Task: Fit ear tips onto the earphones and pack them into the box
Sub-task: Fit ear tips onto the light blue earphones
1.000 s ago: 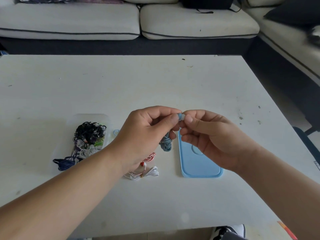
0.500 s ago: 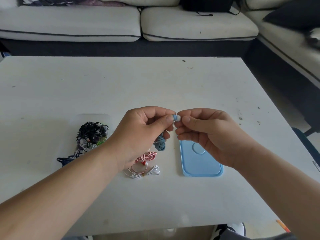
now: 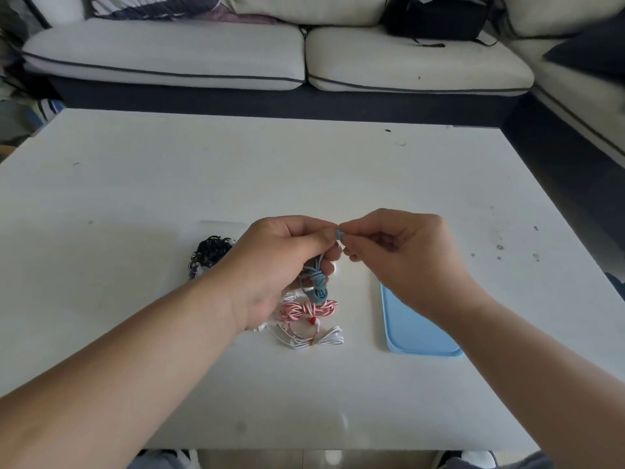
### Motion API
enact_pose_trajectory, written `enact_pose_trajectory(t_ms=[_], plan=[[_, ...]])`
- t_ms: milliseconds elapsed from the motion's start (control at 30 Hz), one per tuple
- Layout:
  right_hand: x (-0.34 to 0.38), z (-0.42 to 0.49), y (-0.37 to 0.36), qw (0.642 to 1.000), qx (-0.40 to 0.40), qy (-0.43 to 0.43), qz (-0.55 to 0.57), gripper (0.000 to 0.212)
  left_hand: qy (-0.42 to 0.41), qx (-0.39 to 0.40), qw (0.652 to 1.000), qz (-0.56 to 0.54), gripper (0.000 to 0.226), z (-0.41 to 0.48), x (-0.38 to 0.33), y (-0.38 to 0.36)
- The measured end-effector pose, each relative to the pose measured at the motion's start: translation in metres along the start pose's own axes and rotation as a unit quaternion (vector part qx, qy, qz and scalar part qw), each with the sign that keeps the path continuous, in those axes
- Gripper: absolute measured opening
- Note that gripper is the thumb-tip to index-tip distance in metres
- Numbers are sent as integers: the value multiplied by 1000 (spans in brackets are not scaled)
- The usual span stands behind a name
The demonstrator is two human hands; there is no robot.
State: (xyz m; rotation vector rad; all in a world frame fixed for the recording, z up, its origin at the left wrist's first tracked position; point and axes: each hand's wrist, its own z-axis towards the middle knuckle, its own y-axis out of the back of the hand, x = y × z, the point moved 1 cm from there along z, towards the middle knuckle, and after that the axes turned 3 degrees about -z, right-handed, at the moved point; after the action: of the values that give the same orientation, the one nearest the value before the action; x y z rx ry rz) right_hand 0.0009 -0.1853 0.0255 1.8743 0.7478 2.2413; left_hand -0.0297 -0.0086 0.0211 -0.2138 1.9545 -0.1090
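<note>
A white table [image 3: 338,181] is seen, marked with small dark specks [image 3: 500,247] toward its right edge. A clear box [image 3: 223,225] is set on its left part, filled with tangled cords [image 3: 211,252] (mostly black, only partly in view). Just right of the box, red-and-white striped earphones [image 3: 304,308] are laid in a bundle, with white earphones [image 3: 318,340] bundled just beside them on the near side. A light blue lid [image 3: 406,326] is laid flat further right.

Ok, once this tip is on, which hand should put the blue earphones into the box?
Probably the left hand: it grips the blue earphones, and the clear box lies left of it.
</note>
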Motion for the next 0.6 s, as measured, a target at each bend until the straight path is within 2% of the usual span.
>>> enact_pose_trajectory(t_ms=[67,167,400,600], plan=[[2,4,-12,1000,5,7,-11,20,5,-17,1000,-4,11,-1,-1,10],[5,12,-22,995,24,-44,88,14,-14,-31,999,15,11,-4,-3,22],[12,23,-49,950,68,-119,280,13,-55,-71,996,26,12,-9,-5,52],[14,31,-71,917,106,-164,347,11,-62,-74,995,26,11,-11,-4,71]])
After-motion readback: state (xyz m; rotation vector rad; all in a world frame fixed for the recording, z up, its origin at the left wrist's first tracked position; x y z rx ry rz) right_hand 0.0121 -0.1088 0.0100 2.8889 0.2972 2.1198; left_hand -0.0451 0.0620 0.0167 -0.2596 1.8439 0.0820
